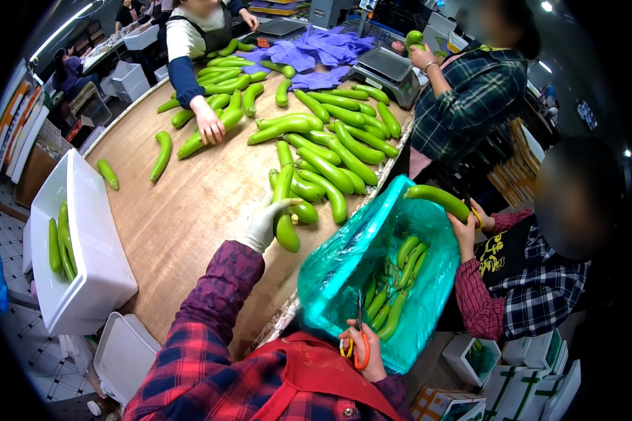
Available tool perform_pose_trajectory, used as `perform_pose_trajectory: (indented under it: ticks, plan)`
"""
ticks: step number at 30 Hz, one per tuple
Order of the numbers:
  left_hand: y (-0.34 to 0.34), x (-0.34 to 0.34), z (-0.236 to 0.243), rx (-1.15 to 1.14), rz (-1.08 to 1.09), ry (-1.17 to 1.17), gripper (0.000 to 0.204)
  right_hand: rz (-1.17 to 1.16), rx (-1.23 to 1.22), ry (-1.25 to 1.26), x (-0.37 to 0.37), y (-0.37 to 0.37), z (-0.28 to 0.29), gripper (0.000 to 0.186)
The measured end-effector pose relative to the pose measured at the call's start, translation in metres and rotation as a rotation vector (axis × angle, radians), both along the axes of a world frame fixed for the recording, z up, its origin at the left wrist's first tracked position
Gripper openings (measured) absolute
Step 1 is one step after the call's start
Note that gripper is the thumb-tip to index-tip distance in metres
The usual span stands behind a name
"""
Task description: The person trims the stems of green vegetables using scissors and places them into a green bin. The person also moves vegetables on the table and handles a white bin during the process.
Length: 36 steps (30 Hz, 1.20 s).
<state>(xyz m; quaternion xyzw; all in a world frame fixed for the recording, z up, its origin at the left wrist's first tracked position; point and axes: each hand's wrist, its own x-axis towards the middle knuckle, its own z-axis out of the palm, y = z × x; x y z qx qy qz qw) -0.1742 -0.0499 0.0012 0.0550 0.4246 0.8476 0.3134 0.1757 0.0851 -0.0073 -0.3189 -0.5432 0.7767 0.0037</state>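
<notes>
My left hand [258, 223], in a pale glove, is closed round a long green eggplant [286, 210] at the near edge of the pile. Its thumb lies across the eggplant, and the other fingers are mostly hidden. In my right hand [373, 358] is a pair of scissors [359, 316] with orange and yellow handles, blades pointing up and away from me. That hand is over the near side of a bin [344, 256] lined with teal plastic. Several green eggplants [395, 309] lie inside the bin. More eggplants [323, 165] cover the table's right half.
A wooden table [182, 224] stretches ahead, with purple wrapping sheets [312, 49] and a scale [387, 69] beyond. A white foam box [95, 259] holds eggplants at left. Across, a co-worker's hand [208, 123] touches an eggplant. At right, another worker holds an eggplant [439, 200] and scissors.
</notes>
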Motion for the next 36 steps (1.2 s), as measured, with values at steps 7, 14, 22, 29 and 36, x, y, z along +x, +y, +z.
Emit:
perform_pose_trajectory:
  ticks: [7,14,22,29,36]
  plan:
    - [-0.012,0.001,-0.014,0.093,-0.093,-0.120,0.035,-0.026,-0.049,-0.012,-0.002,0.000,0.002,0.027]
    - [-0.013,-0.007,-0.005,-0.143,0.006,-0.059,0.040,-0.022,-0.064,-0.030,-0.005,-0.001,0.002,0.028]
    - [-0.009,-0.186,0.027,0.428,0.345,-0.201,0.049,-0.012,-0.061,-0.068,-0.006,-0.007,0.012,0.030]
    - [-0.015,-0.199,0.065,-0.117,0.323,0.220,0.036,-0.014,-0.060,-0.056,-0.011,-0.002,0.008,0.027]
    - [0.079,-0.056,-0.062,-0.475,-0.459,-0.045,0.012,0.032,-0.093,-0.060,-0.011,0.000,0.006,0.030]
